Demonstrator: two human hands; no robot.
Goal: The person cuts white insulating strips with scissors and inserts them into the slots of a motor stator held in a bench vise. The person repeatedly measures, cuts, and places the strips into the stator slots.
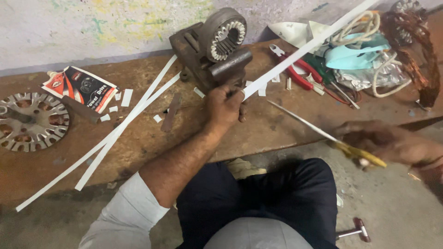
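We are pinching one white strip (304, 48) in our left hand (224, 105) before the vise (210, 50); our right hand (392, 143) is gripping one pair of scissors (323, 133); two more strips (134, 110) are lying left of it.

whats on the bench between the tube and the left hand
In the head view, two long white strips, small white offcuts and a dark flat bar lie between the tube and the left hand.

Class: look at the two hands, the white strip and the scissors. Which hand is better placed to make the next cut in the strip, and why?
Probably the right hand: it holds the yellow-handled scissors, blades pointing toward the white strip. The left hand grips the strip's lower end in front of the vise.
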